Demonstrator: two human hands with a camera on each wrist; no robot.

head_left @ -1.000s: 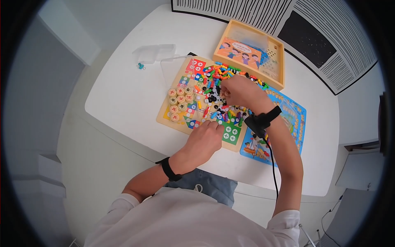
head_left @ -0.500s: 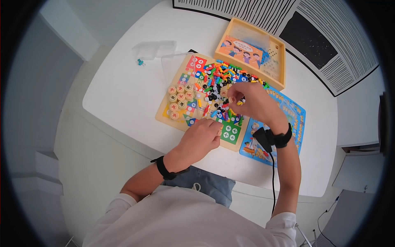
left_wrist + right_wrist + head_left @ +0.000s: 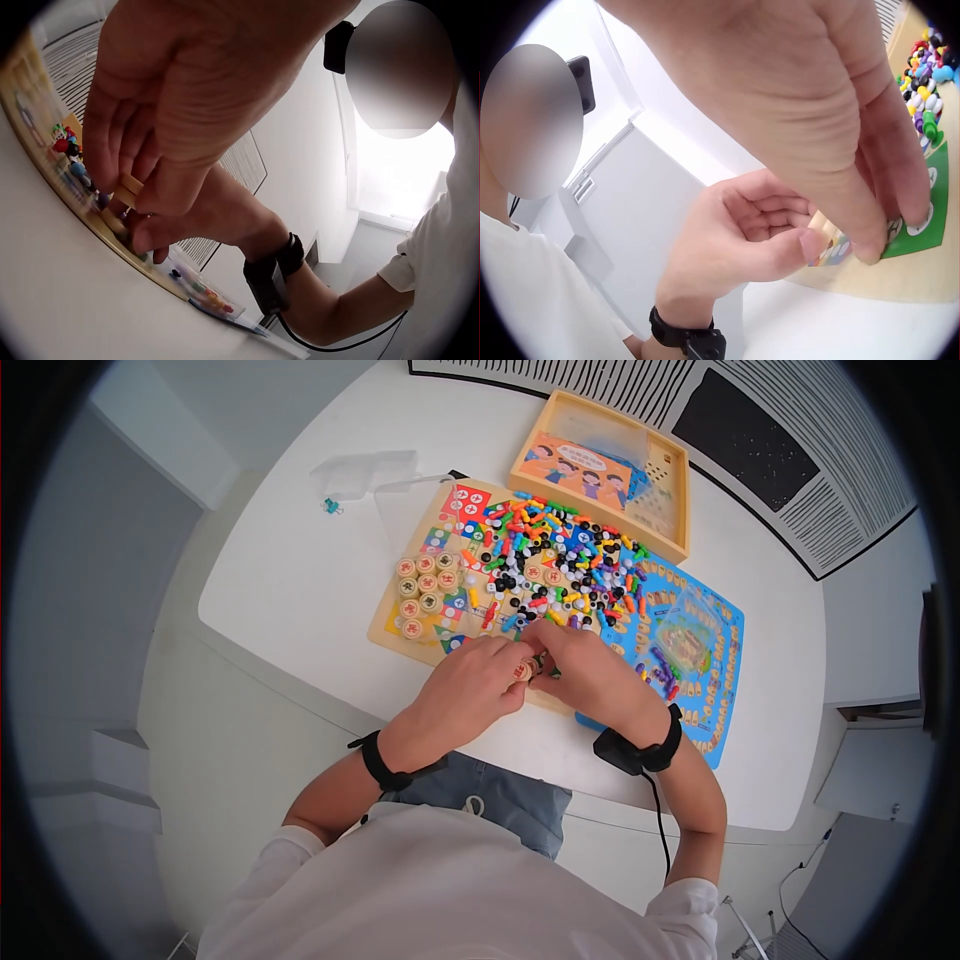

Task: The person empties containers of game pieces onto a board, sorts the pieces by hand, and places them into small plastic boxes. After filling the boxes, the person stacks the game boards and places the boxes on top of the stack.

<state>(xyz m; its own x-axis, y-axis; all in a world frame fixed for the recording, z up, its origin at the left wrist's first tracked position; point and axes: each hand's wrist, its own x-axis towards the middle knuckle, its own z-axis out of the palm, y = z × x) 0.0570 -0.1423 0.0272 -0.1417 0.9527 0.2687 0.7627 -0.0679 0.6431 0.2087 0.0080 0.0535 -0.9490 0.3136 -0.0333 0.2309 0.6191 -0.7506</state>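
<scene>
Over the board's near edge, both hands meet in the head view. My left hand (image 3: 468,690) pinches wooden discs (image 3: 523,671) with red characters; the left wrist view shows their edges (image 3: 131,190) between thumb and fingers. My right hand (image 3: 602,682) is beside them, its fingertips close to the left thumb. In the right wrist view its thumb and a finger (image 3: 909,196) stand apart over the board's green corner (image 3: 934,234), with printed circles visible between them. No disc shows in its grasp, though the inner side is partly hidden. More discs (image 3: 428,584) form a cluster on the board's left.
Colourful pegs and black and white pieces (image 3: 570,550) cover the board's middle. A blue board (image 3: 722,650) lies right, bearing a clear box (image 3: 684,640). Behind stands a wooden tray (image 3: 684,510) with an orange booklet (image 3: 578,468). Clear plastic containers (image 3: 365,475) and a teal clip (image 3: 332,506) lie left.
My right hand has come from the piece pile toward me, down to my left hand. The disc it pinched is no longer seen between its fingers. My left hand has barely moved, with discs in its fingers.
</scene>
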